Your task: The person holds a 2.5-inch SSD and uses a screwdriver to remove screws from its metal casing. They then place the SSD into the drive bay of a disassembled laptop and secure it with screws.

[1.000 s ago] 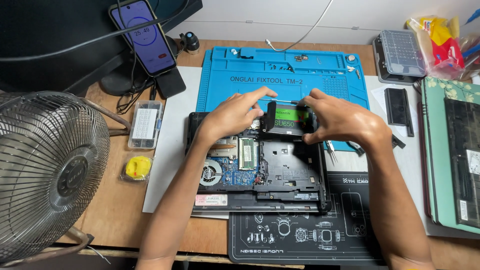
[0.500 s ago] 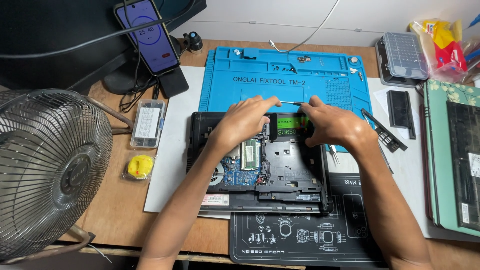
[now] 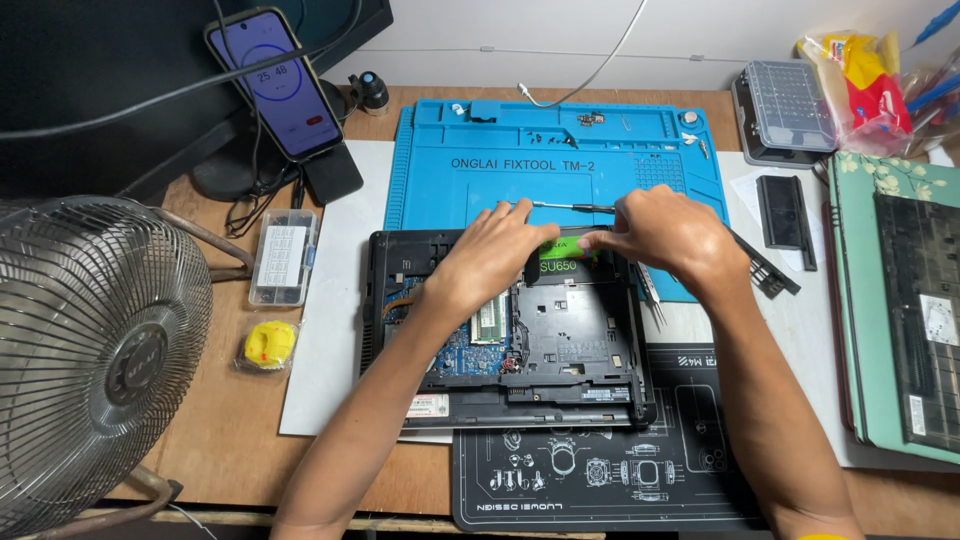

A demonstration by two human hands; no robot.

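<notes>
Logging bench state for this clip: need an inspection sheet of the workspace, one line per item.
Surface: wooden desk under blue silicone repair mat and black printed mat.
Job's things: opened black laptop base; green-labelled drive at its top edge.
Clutter: clear parts box, yellow toy, grey screw case, screwdriver.
Grippers: left hand and right hand pinch the drive.
Cables: black leads by propped phone.
Surroundings: metal fan, monitor.

Both forearms reach up from bottom edge, angled inward. Left hand [image 3: 495, 250] palm down, fingers stretched forward and right. Right hand [image 3: 665, 232] palm down, knuckles up, fingers curled and pinched toward the left. Fingertips of both hands nearly meet.
</notes>
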